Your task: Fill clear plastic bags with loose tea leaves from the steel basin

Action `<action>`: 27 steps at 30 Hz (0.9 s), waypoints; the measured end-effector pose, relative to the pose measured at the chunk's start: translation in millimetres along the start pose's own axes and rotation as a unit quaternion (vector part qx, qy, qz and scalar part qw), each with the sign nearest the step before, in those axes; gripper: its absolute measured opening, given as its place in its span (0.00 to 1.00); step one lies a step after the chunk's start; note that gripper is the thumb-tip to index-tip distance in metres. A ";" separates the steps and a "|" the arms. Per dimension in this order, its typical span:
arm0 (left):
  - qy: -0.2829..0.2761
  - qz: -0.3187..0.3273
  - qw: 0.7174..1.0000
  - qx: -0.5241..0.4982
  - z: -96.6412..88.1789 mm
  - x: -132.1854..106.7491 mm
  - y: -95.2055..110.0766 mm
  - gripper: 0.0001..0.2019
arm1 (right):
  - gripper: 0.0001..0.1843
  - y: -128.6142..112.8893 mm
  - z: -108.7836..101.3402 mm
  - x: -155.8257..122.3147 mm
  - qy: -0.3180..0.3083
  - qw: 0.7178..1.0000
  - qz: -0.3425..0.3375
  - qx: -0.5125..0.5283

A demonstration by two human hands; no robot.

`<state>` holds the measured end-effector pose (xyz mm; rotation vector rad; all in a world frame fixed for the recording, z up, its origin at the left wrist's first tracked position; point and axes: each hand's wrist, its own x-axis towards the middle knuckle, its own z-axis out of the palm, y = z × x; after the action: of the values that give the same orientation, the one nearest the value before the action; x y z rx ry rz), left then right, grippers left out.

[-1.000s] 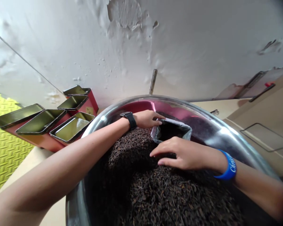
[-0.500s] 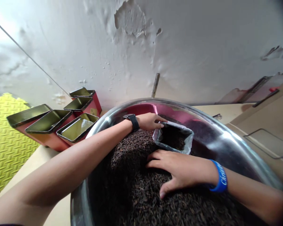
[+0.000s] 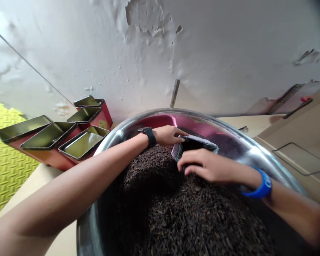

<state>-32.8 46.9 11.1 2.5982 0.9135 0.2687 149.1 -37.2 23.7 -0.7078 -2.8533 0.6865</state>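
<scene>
A large round metal basin (image 3: 109, 143) holds a heap of dark, dry, twisted leaves (image 3: 202, 217) that look like loose tea. Sunk among them at the far side is a box-shaped container (image 3: 212, 145) with a pale plastic lining folded over its rim. My left hand (image 3: 168, 135), a dark watch on its wrist, grips the rim's far left corner, thumb and fingers on the lining. Over the near side of the opening is my right hand (image 3: 202, 164), fingers curled, blue band on the wrist. Its palm is hidden, so I cannot see what lies inside it.
Several open red tins (image 3: 49, 137) with gold insides stand left of the basin on a pale tabletop (image 3: 24, 199). Yellow foam matting (image 3: 8, 160) covers the floor beyond. A peeling wall (image 3: 138, 64) rises behind, and a cardboard box (image 3: 306, 138) is at the right.
My right hand has risen from the leaves to the container's near rim, and its spread fingers have curled. My left hand keeps its hold on the rim. The view has shifted slightly.
</scene>
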 end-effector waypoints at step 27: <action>-0.010 -0.021 1.000 -0.002 -1.6 -1.7 3.9 0.20 | 0.20 -31.1 45.1 6.4 -0.134 0.986 0.001 -0.100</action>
<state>-32.4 43.5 14.1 2.5690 0.9584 0.2316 120.6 -76.7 -2.2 -0.6904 -3.2035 0.5352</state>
